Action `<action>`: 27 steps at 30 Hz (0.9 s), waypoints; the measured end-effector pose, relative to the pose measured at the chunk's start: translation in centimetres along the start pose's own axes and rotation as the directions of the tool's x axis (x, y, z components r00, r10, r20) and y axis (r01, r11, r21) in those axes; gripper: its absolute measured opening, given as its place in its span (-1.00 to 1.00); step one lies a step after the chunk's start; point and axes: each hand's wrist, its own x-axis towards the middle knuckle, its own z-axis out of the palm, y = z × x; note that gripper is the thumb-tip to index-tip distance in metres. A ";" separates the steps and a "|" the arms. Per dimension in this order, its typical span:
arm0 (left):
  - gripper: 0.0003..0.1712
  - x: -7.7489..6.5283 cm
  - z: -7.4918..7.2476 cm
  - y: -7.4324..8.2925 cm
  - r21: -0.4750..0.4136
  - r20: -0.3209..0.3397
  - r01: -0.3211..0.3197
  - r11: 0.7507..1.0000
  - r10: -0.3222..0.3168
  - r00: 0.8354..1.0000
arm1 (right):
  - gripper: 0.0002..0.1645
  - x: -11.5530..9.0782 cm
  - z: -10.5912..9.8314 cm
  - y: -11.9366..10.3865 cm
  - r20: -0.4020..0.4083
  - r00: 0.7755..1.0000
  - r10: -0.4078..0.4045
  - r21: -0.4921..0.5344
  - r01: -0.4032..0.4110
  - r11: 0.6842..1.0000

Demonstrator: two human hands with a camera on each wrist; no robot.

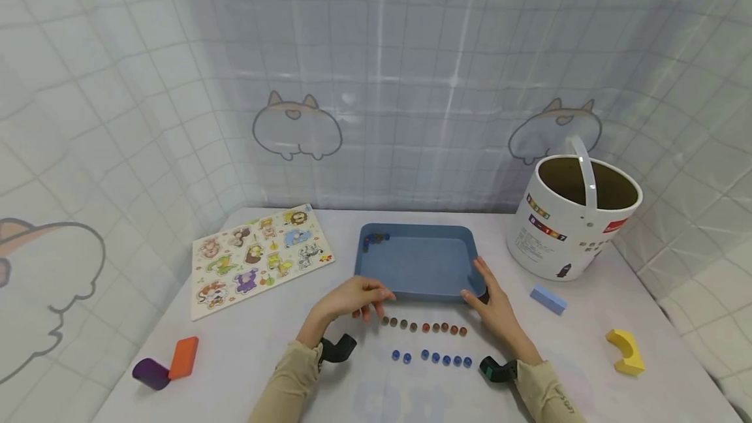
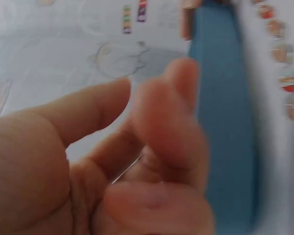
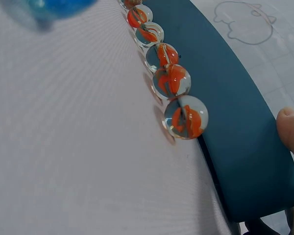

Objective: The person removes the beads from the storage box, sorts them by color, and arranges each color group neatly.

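Observation:
A shallow blue tray (image 1: pixel 423 266) lies in the middle of the table. My left hand (image 1: pixel 358 296) hovers by its front left corner, fingers loosely bent with nothing between them. At the front right corner, my right hand (image 1: pixel 493 302) touches the tray, thumb at the front rim and straight fingers along the right side. A few small dark marbles (image 1: pixel 375 238) sit in the tray's back left corner. Before the tray runs a row of clear marbles with orange swirls (image 3: pixel 186 117). A row of blue marbles (image 1: pixel 446 360), with a gap in it, lies nearer me.
Behind the tray on the right stands a white bucket (image 1: pixel 546 240) with a raised handle. An animal puzzle board (image 1: pixel 258 256) lies at the back left. Blue (image 1: pixel 549 299) and yellow (image 1: pixel 628 352) blocks lie right; orange (image 1: pixel 184 358) and purple (image 1: pixel 151 374) ones left.

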 end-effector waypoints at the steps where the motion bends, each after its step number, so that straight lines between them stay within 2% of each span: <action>1: -0.58 0.3 -0.3 0.4 -0.029 -0.013 -0.005 1.000 0.005 1.000 | -0.07 0.0 0.0 0.0 -0.002 1.000 -0.003 -0.001 0.003 1.000; 5: -0.54 2.5 -1.5 1.4 -0.110 -0.129 -0.016 0.994 0.001 0.992 | -0.07 0.0 -0.1 0.1 -0.005 1.000 -0.011 0.003 0.011 1.000; 9: -0.57 5.7 -2.2 2.0 -0.196 -0.264 -0.038 0.980 -0.016 0.964 | -0.07 -0.1 -0.1 0.3 -0.021 1.000 -0.015 0.003 0.015 1.000; 12: -0.59 7.7 -2.6 1.7 -0.256 -0.327 -0.051 0.965 -0.037 0.944 | -0.07 -0.2 0.1 0.3 -0.019 1.000 -0.023 0.003 0.023 1.000; 17: -0.55 10.0 -3.0 1.3 -0.307 -0.370 0.001 0.952 -0.120 0.921 | -0.04 -0.2 0.2 0.4 -0.003 1.000 -0.015 0.005 0.015 1.000; 21: -0.55 11.5 -3.2 1.2 -0.359 -0.401 0.039 0.932 -0.193 0.895 | 0.02 -0.1 0.2 0.6 -0.006 1.000 -0.002 0.011 0.002 1.000; 25: -0.59 12.5 -3.0 0.2 -0.376 -0.423 0.063 0.925 -0.231 0.876 | 0.08 -0.1 0.3 0.7 -0.003 1.000 0.011 0.009 -0.011 1.000; 26: -0.60 12.6 -3.1 -0.1 -0.377 -0.422 0.047 0.925 -0.217 0.880 | 0.09 0.0 0.3 0.7 -0.002 1.000 0.015 0.010 -0.015 1.000; 27: -0.61 12.8 -3.0 -0.4 -0.375 -0.425 0.051 0.926 -0.221 0.878 | 0.10 0.0 0.3 0.7 -0.002 1.000 0.018 0.008 -0.018 1.000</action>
